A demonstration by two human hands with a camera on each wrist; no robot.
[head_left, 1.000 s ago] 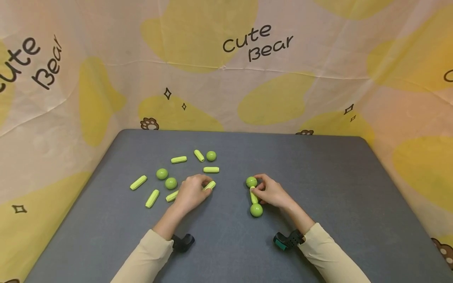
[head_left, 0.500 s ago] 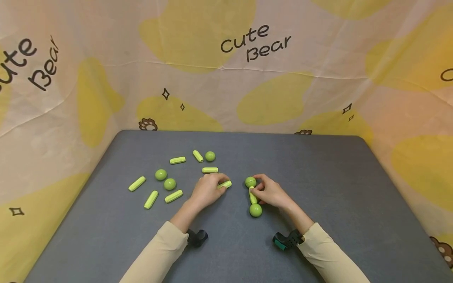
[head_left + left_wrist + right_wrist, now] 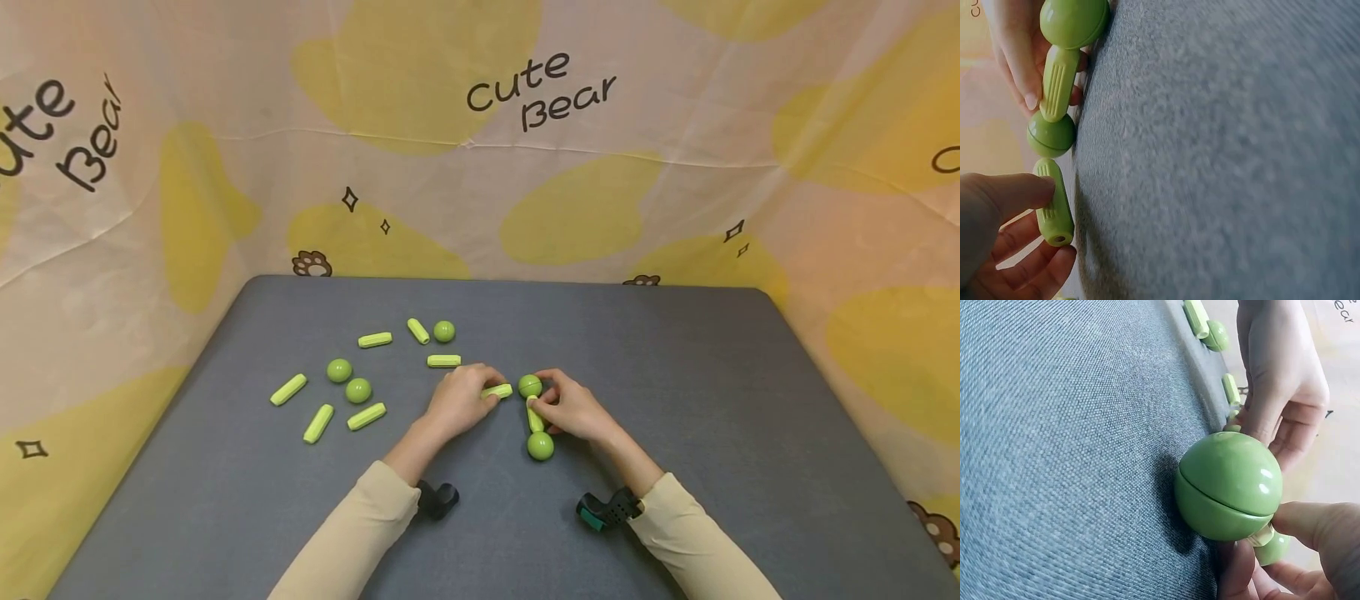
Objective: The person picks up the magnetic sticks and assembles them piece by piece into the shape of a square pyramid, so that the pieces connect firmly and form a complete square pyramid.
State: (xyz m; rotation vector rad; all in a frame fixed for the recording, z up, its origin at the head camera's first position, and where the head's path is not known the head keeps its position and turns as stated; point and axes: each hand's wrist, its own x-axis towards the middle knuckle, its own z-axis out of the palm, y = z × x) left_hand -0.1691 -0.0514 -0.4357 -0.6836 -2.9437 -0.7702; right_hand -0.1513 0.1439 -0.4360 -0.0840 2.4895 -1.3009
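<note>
My left hand pinches a ribbed light-green rod between thumb and fingers, its far end right by a green ball. A hole shows in the rod's near end in the left wrist view. My right hand grips another ribbed rod, which has a ball at each end. The nearer ball, with a seam round its middle, fills much of the right wrist view and hides most of that rod.
Left on the grey table lie several loose rods and 3 loose balls. A printed cloth hangs behind and at the sides. Each wrist wears a dark camera mount.
My left hand has carried its rod rightward, from beside the loose pieces to close by the far ball. The right hand and its ball-ended rod have stayed in place.
</note>
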